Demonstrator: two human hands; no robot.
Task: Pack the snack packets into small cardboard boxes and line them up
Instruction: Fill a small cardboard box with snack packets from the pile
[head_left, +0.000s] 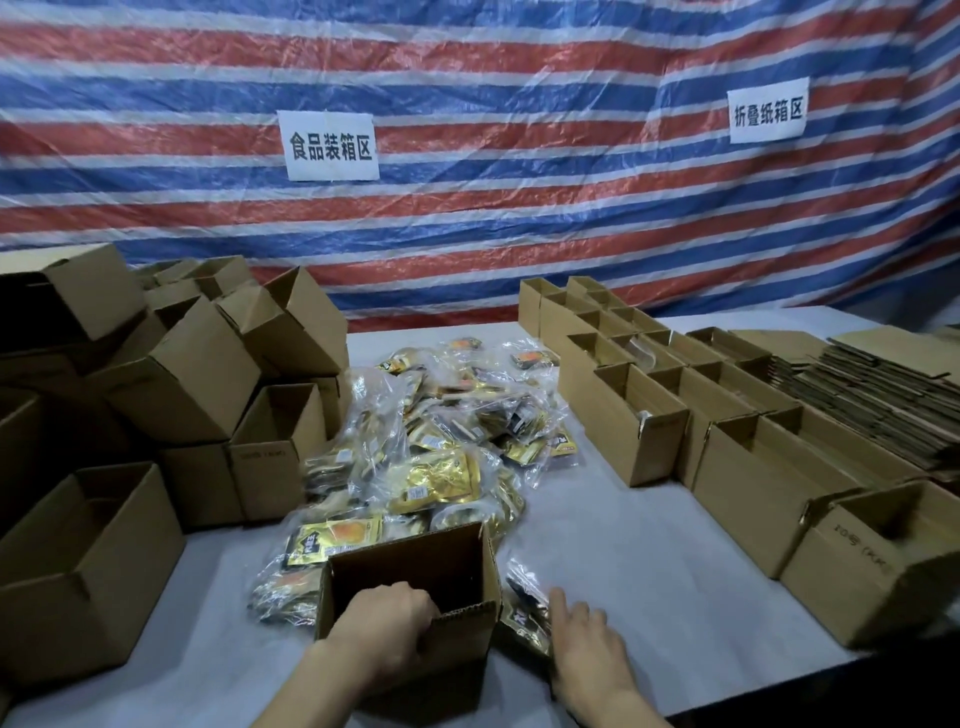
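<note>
At the near edge of the desk (649, 545), the left hand (387, 623) is gripping the near rim of a small cardboard box (462, 639) that is standing upright, mouth pointing up. The right hand (587, 644) is lying flat with straight fingers beside a snack packet (527, 608), which is lying against the box's right wall, long axis running near-to-far. The packet pile (441, 441) is sitting mid-desk behind the box.

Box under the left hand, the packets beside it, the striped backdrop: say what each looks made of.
Box: brown cardboard, likely corrugated, matte, with raw cut edges and creased flaps.
Packets: glossy gold foil or metallised film, some inside clear plastic bags, judging by the glare and crinkles.
Striped backdrop: probably woven plastic tarpaulin, slightly shiny and wrinkled.
</note>
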